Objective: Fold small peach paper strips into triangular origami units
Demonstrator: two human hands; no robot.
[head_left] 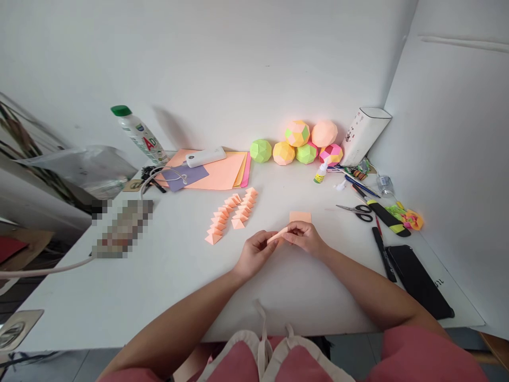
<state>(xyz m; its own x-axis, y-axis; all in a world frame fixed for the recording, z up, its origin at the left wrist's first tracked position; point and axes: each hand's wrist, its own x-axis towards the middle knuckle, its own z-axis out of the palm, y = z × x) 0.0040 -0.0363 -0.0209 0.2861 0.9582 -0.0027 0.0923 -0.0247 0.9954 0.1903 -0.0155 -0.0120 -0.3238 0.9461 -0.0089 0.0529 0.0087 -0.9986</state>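
Observation:
My left hand (254, 254) and my right hand (305, 237) meet over the white table (159, 286), both pinching a small folded strip of peach paper (277, 235) between their fingertips. Just behind the hands lies a small peach paper square (300, 216). To the left, two rows of folded peach paper units (230, 215) are lined up on the table.
Several paper polyhedron balls (296, 143) sit by the back wall beside a white box (363, 135). Coloured paper sheets (214, 170), a power bank (205, 156) and a bottle (139, 135) are back left. Scissors (356, 211), pens, a glue bottle (320, 174) and a black phone (419, 281) lie right.

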